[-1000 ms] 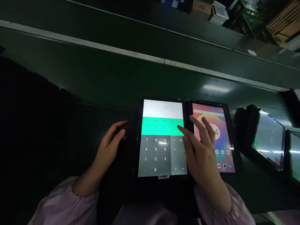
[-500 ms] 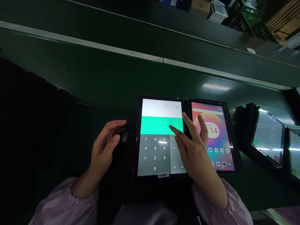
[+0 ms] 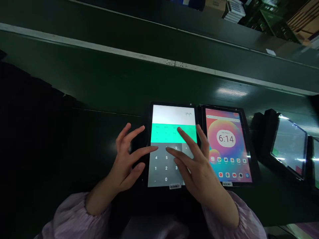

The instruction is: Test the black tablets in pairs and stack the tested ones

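Note:
A tablet (image 3: 159, 172) lies on the dark green bench, its screen showing a calculator keypad with a teal band and a white field above. My left hand (image 3: 127, 162) is open, its index finger stretched over the upper left of the keypad near the 7 key. From the right, my right hand (image 3: 199, 166) reaches across the same screen with fingers spread; one fingertip is by the 8 key, another over the teal band. I cannot tell whether the fingertips touch the glass. Close on the right lies a second tablet (image 3: 229, 152) with a colourful home screen and clock.
More tablets (image 3: 289, 146) lean in black holders at the right. A pale strip (image 3: 112, 51) runs across the bench behind the tablets. At the back right are a cardboard box (image 3: 215, 6), a stack of white packs (image 3: 234, 11) and green crates (image 3: 261, 23).
My left hand has moved right onto the calculator screen with its index finger extended. My right hand has shifted left and spread over the keys. The white field shows more characters.

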### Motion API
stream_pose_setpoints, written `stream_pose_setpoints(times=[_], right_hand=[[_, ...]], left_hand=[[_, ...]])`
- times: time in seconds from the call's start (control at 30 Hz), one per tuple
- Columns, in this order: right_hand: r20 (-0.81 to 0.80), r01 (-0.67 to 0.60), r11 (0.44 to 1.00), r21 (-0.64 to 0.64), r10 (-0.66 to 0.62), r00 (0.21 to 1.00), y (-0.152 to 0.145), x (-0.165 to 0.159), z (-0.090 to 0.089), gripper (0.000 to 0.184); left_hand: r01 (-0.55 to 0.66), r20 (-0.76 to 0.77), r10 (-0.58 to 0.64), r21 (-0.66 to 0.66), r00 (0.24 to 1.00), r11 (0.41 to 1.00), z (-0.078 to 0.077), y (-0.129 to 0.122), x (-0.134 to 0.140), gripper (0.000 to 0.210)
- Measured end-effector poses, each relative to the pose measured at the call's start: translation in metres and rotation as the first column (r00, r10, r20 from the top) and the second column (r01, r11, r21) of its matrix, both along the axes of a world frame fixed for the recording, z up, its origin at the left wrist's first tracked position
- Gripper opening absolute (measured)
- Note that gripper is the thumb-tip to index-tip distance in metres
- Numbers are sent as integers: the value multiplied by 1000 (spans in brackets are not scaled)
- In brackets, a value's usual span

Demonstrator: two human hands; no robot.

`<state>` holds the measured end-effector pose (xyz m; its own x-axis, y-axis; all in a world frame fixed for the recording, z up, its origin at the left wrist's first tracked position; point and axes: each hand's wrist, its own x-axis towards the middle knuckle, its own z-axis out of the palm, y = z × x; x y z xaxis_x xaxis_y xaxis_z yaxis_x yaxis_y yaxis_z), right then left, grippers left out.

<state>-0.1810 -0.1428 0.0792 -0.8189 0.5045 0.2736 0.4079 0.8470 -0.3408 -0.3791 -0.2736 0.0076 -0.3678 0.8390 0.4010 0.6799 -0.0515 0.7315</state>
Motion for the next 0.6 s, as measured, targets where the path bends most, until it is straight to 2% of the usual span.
stream_pose_setpoints(times=[0.13, 0.23, 0.33, 0.47, 0.6], right_hand=[[-155, 199, 980, 24, -193, 969, 16, 11, -1, 31], [-162, 311, 948, 67, -298, 941, 25, 17, -6, 32], [-133, 290, 954, 74, -279, 951, 26, 15, -11, 34], [-106, 219, 973, 71, -211, 972, 22, 10, -13, 35], [-151, 255, 964, 68, -243, 958, 22, 10, -10, 34]], left_hand=[[15, -8, -15, -17, 1000, 1000, -4, 0, -2, 43], [-73, 67, 71, 29, 995, 997, -4, -1, -2, 56], [-147, 155, 138, 49, 978, 988, -2, 0, -2, 58], [-156, 194, 144, 49, 970, 986, -2, 1, -1, 55], [-194, 232, 178, 47, 956, 980, -3, 3, -2, 58]])
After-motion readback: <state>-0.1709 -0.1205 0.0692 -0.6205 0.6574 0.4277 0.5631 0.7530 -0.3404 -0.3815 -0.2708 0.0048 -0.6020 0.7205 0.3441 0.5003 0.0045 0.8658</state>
